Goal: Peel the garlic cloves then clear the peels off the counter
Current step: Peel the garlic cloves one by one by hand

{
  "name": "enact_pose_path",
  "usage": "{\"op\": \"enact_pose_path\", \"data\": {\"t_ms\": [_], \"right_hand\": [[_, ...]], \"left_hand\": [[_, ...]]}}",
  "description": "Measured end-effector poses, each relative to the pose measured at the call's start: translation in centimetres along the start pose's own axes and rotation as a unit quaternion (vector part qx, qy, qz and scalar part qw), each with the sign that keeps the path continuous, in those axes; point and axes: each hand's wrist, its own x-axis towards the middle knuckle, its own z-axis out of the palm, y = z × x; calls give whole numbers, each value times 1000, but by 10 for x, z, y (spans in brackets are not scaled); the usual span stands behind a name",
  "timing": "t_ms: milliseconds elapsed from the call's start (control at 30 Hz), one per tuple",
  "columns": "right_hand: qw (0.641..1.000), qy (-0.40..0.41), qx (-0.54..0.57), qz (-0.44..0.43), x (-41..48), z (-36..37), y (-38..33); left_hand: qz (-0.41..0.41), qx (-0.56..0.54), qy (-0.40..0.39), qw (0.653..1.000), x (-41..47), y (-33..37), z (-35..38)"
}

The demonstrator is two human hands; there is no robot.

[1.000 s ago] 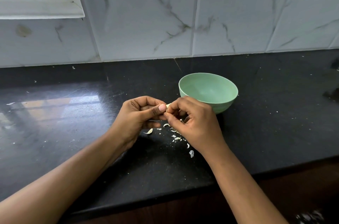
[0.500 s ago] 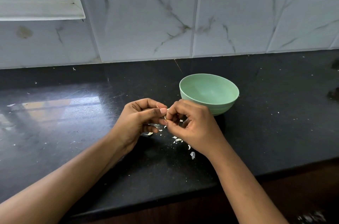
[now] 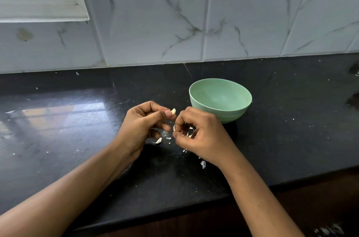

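I see the black counter (image 3: 291,149) filling most of the frame under a marbled tile wall (image 3: 145,29). A green bowl (image 3: 223,115) stands on the counter just behind the right hand (image 3: 202,135). The left hand (image 3: 143,126) grasps the garlic clove (image 3: 173,111) between thumb and forefinger, above the counter. The right hand's fingers curl in and pinch a small peel scrap (image 3: 174,128). Loose peels (image 3: 158,140) lie scattered beneath both hands.
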Motion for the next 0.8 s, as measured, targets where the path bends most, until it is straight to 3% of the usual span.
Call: {"op": "enact_pose_path", "data": {"t_ms": [233, 500, 700, 800], "right_hand": [[994, 52, -31, 93, 0, -4, 13], [991, 58, -58, 108, -1, -6, 11], [986, 81, 72, 123, -1, -5, 5], [985, 124, 75, 96, -1, -3, 4]], "left_hand": [[-50, -25, 3, 998, 0, 2, 0], [-59, -37, -7, 998, 1, 0, -2], [-63, -24, -29, 997, 1, -3, 1], [-59, -6, -41, 997, 0, -4, 3]]}}
